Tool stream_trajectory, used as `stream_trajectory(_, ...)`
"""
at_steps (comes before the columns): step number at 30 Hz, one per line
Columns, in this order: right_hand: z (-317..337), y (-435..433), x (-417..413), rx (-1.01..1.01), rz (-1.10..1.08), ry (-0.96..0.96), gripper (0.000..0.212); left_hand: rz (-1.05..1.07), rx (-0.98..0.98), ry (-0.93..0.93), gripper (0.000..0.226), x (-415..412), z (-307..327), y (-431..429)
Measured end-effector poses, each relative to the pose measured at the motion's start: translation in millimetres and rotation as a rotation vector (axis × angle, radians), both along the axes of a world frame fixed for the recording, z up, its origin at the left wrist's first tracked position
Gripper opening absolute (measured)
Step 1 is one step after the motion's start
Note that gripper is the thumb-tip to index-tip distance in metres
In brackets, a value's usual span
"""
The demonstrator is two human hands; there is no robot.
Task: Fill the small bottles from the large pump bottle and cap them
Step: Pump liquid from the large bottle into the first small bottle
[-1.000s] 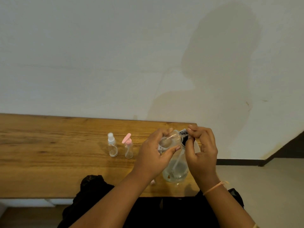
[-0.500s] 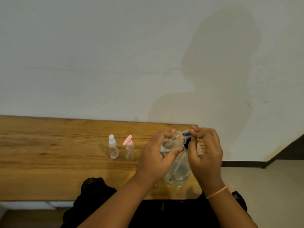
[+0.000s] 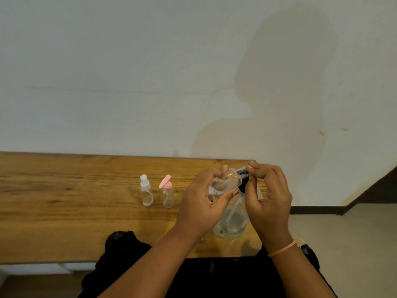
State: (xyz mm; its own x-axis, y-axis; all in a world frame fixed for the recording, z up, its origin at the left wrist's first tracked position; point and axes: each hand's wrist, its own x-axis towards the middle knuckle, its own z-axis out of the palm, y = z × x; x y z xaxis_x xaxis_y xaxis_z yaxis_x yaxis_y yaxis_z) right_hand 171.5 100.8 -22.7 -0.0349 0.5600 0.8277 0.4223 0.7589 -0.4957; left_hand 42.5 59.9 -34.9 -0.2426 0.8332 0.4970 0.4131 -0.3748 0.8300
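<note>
Large clear plastic pump bottle upright at the near right end of the long wooden table, mid-fill.
Left hand curled round a small clear plastic bottle, tilted with its mouth toward the black pump head; right hand with fingertips pinched on that head. Hold the small mouth snug under the spout, press in slow full strokes, brace the big base against sliding, stop short of the neck. Further left, standing apart: white-spray-capped small bottle and pink-capped small bottle.
</note>
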Motion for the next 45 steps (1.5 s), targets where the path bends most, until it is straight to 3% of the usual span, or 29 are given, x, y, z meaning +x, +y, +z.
stream_trajectory(9, -8, 4, -2, -0.032, 0.017, 0.009, 0.017, 0.002, -0.066, 0.061, 0.04, -3, -3, 3)
stream_trajectory(20, 1, -1, -4, -0.036, -0.017, 0.022, 0.018, 0.017, 0.035, 0.022, 0.044, 1, 0, 0)
stream_trajectory(27, -9, 6, -5, -0.048, -0.015, 0.001, 0.018, -0.021, -0.082, 0.071, 0.04, -4, 2, 2)
stream_trajectory(37, 2, -1, -6, -0.045, -0.028, 0.017, 0.018, 0.003, 0.018, 0.021, 0.041, 1, 5, -1)
stream_trajectory(45, -8, 3, -6, -0.05, -0.044, -0.048, 0.02, -0.017, -0.088, 0.079, 0.042, -5, 3, 1)
